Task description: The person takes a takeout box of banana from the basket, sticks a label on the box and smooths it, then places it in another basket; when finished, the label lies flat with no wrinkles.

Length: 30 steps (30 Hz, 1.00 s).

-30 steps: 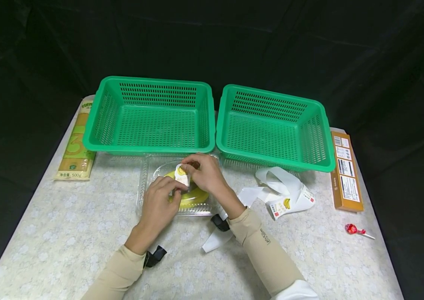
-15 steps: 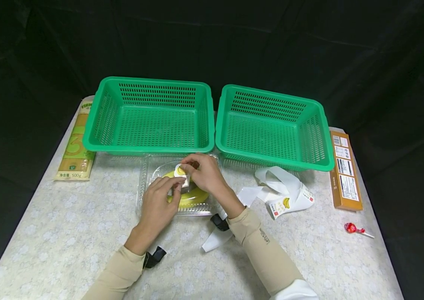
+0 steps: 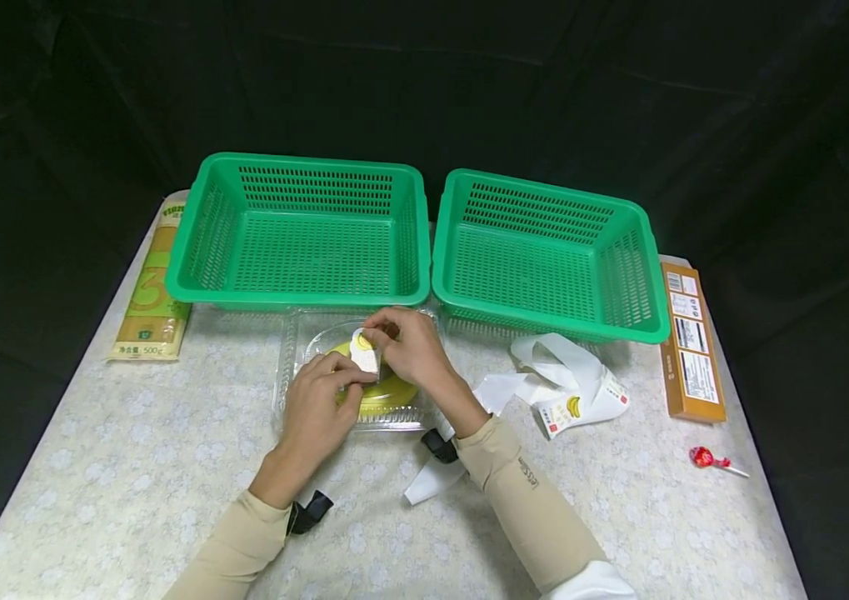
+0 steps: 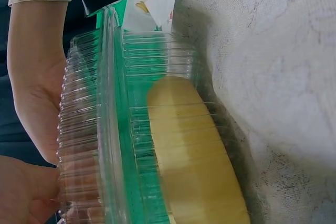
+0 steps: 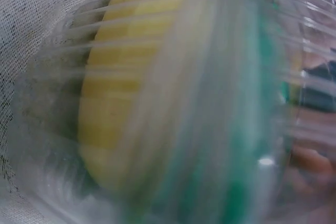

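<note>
A clear plastic clamshell box (image 3: 285, 367) lies on the table in front of the baskets, with yellow bananas (image 3: 387, 400) inside. On its lid is a white label (image 3: 366, 358) printed with a small banana. My right hand (image 3: 412, 346) pinches the label's upper right edge between thumb and fingers. With its index finger stretched across the label's lower edge, my left hand (image 3: 322, 400) touches it from the left. Both wrist views look through the ribbed side of the box at a banana (image 4: 191, 150); neither shows the label clearly.
Two green baskets (image 3: 297, 297) (image 3: 551, 321) stand behind the box. A noodle pack (image 3: 150, 292) lies at left. To the right are a white label strip (image 3: 581, 404) with banana prints, an orange carton (image 3: 694, 342) and a red lollipop (image 3: 703, 457).
My left index finger lifted slightly half a second ago and is now back down on the label's lower edge. My right hand keeps its pinch on the label; the box stays put.
</note>
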Available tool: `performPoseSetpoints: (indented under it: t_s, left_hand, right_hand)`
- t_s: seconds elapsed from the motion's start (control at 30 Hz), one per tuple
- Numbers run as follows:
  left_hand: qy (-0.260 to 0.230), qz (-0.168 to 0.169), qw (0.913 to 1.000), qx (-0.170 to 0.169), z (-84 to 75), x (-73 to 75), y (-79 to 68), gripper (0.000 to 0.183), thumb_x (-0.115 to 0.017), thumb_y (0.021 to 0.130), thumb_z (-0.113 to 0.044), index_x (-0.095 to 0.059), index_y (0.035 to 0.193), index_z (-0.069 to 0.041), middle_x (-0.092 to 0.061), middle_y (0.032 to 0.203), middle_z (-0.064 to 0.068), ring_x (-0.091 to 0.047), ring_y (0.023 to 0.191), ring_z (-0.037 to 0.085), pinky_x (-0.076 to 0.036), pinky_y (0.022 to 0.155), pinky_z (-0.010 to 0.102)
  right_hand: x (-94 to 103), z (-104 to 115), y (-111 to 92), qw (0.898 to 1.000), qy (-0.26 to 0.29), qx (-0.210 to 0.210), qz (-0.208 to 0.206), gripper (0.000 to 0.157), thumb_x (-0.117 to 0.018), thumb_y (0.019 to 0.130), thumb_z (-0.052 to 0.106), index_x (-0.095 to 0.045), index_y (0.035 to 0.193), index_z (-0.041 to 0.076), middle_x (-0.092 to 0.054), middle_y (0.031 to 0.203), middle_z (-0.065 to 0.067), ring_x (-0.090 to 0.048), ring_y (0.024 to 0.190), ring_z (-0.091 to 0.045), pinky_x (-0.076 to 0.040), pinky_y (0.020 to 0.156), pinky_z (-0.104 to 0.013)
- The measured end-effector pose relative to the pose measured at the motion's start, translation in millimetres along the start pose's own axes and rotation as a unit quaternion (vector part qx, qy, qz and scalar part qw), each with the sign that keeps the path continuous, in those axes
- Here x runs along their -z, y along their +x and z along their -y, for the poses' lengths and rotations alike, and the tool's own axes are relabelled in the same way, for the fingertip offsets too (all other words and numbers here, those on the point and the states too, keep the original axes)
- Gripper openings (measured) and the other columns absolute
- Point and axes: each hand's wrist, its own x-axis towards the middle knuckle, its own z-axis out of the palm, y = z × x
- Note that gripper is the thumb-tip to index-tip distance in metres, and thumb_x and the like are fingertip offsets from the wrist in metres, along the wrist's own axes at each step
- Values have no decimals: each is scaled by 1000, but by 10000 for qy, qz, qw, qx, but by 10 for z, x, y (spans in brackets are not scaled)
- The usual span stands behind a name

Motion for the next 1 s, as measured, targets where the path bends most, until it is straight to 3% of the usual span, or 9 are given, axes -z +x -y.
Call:
performPoseSetpoints:
  t_s: [0.57, 0.87, 1.0]
  left_hand:
    - [-96, -137, 9998, -63, 8, -4, -11, 22, -66, 79, 4, -82, 84, -11, -72, 82, 1, -66, 80, 22, -51, 74, 38]
    - [-141, -9, 9999, 40, 1, 6, -5, 24, -65, 79, 4, -82, 84, -11, -72, 82, 0, -67, 81, 22, -51, 74, 37]
    - [-161, 45, 9998, 139, -6, 10, -7, 24, -65, 79, 4, -82, 84, -11, -71, 82, 0, -66, 81, 22, -51, 74, 37]
  right_hand:
    - [-38, -12, 8, 9999, -63, 75, -76, 10, -68, 96, 16, -77, 99, 11, -74, 87, -6, -61, 71, -16, -43, 58, -22]
    - [-153, -11, -22, 9933, -815, 569, -592, 9, -70, 94, 15, -76, 96, 8, -69, 93, -6, -63, 73, -17, -49, 66, -30]
    - [-164, -13, -31, 9919, -884, 630, -658, 9, -69, 95, 13, -76, 96, 8, -67, 92, -7, -62, 73, -17, -49, 65, -30]
